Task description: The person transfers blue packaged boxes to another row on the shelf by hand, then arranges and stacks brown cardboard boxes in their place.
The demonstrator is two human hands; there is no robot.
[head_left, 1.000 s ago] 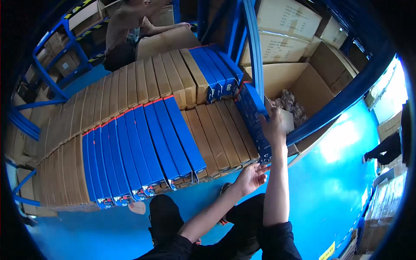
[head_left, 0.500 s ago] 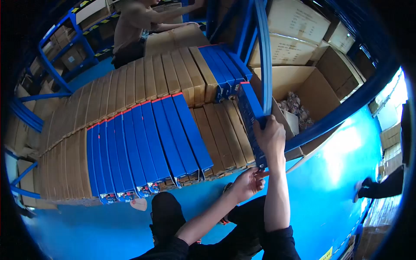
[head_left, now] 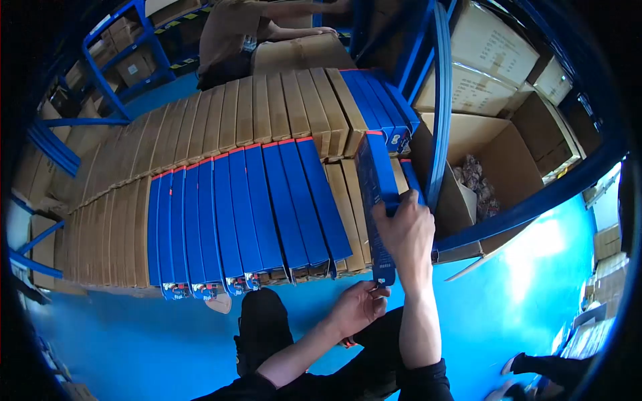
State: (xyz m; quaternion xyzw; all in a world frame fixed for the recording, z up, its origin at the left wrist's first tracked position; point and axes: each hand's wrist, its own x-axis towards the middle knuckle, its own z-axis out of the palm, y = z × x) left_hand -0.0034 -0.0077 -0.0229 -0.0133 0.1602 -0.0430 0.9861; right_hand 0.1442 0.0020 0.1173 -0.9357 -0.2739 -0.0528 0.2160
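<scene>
A slim blue box with a red-edged top (head_left: 376, 194) stands on edge at the right end of a row, its printed side turned left. My right hand (head_left: 409, 240) grips it from the right, with the thumb on its near edge. Below, my left hand (head_left: 358, 309) is closed at the box's lower end, fingertips pinching its bottom corner. To the left is a row of upright blue boxes (head_left: 251, 207), with narrow brown cartons (head_left: 341, 194) between them and the held box. Another blue box (head_left: 410, 175) shows partly behind my right hand.
Brown cartons (head_left: 221, 120) and more blue boxes (head_left: 374, 100) form the back row. A blue rack post (head_left: 441, 100) rises close on the right, beside an open carton (head_left: 515, 144) with wrapped items. Another person (head_left: 231, 37) stands behind the stack. Someone's dark-clothed leg (head_left: 552, 366) is at lower right.
My hands and the held blue box have moved left, away from the rack post. A blue box now shows on its right. The whole view has shifted slightly.
</scene>
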